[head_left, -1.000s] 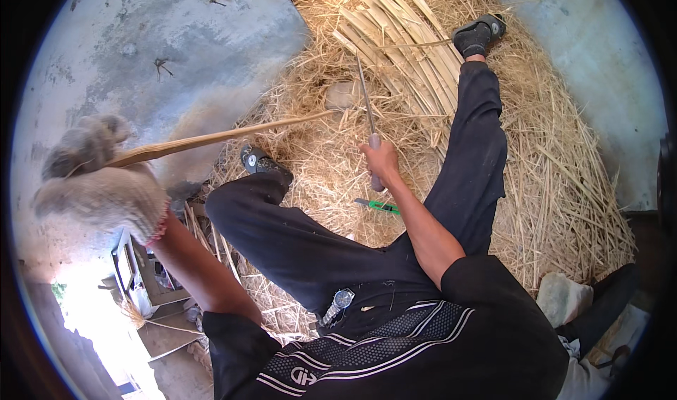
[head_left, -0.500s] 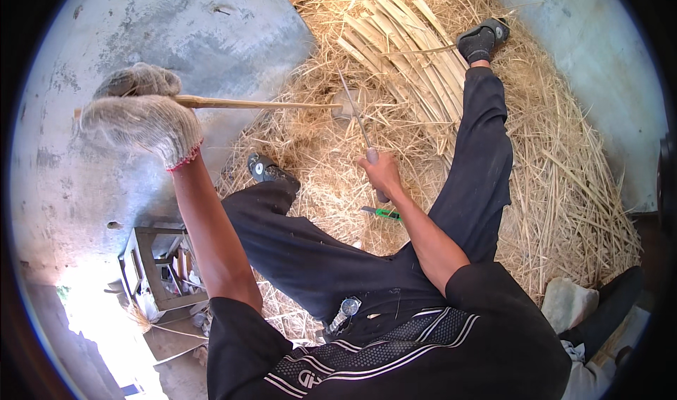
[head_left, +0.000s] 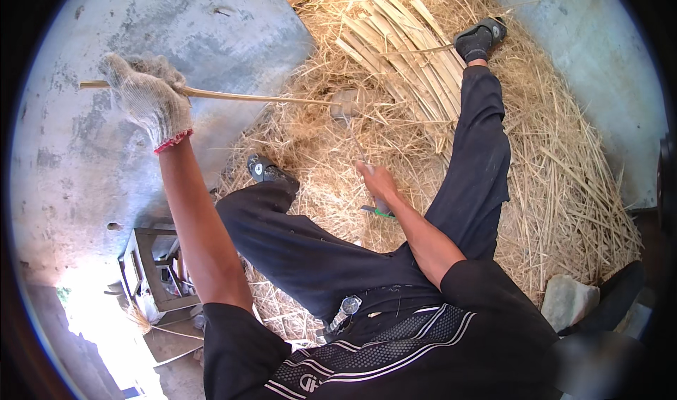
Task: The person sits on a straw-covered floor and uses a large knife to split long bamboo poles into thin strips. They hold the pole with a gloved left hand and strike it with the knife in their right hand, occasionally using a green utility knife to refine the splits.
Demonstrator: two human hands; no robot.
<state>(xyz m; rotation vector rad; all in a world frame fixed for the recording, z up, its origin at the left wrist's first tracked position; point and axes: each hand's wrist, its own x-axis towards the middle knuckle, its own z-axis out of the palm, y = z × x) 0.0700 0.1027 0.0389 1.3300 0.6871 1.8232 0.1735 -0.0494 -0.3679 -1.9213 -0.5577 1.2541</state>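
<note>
My left hand (head_left: 149, 97), in a whitish knit glove with a red cuff, is closed around a long bamboo strip (head_left: 261, 98). The strip reaches sideways past the glove, its far end by a small round block (head_left: 343, 104) in the straw. Bare, my right hand (head_left: 381, 183) grips the handle of a long, thin-bladed knife (head_left: 355, 140). Its blade points away from me toward the block. Just under that hand lies a green utility knife (head_left: 379, 211), partly hidden by the knife handle and wrist.
Split bamboo strips (head_left: 416, 62) lie bundled beyond my right hand, beside my right foot (head_left: 479, 39). Straw-like shavings (head_left: 564, 174) cover the floor. Pale walls stand left and right. At lower left is a wooden rack (head_left: 159, 269); a pale stone block (head_left: 568, 301) sits at lower right.
My left hand has turned, its strip shifting slightly up. My right hand has moved down a little; the blade now slants more toward the block, and the handle covers more of the utility knife.
</note>
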